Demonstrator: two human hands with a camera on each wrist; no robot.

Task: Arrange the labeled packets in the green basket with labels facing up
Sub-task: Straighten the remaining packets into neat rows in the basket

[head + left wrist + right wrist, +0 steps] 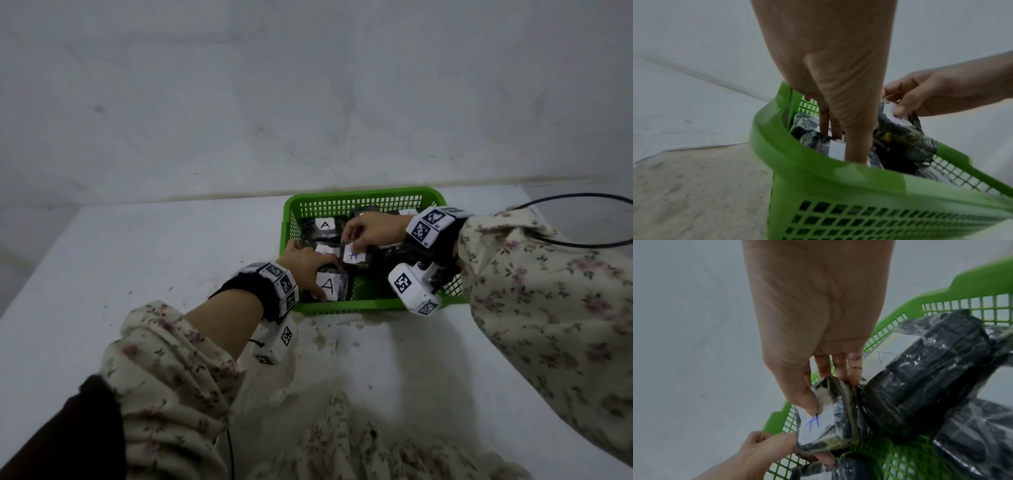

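Note:
A green basket (pixel 363 193) (pixel 818 172) (pixel 931 293) stands on the white table and holds several dark plastic-wrapped packets with white "A" labels. My right hand (pixel 349 241) (pixel 898 107) (pixel 830 394) pinches the top edge of a packet with a blue "A" label (pixel 354 257) (pixel 818 423), lifted over the basket's middle. My left hand (pixel 325 277) (pixel 842 146) (pixel 797 446) reaches over the near left corner and grips a packet with a black "A" label (pixel 329 284) (pixel 836 149), label up. Another labelled packet (pixel 324 225) lies face up at the back left.
Larger dark packets (pixel 920 378) fill the basket's right side, one showing part of a label. A black cable (pixel 582 219) loops over the table at the right. The table top (pixel 171 257) has a worn, peeling patch in front of the basket. A wall rises just behind.

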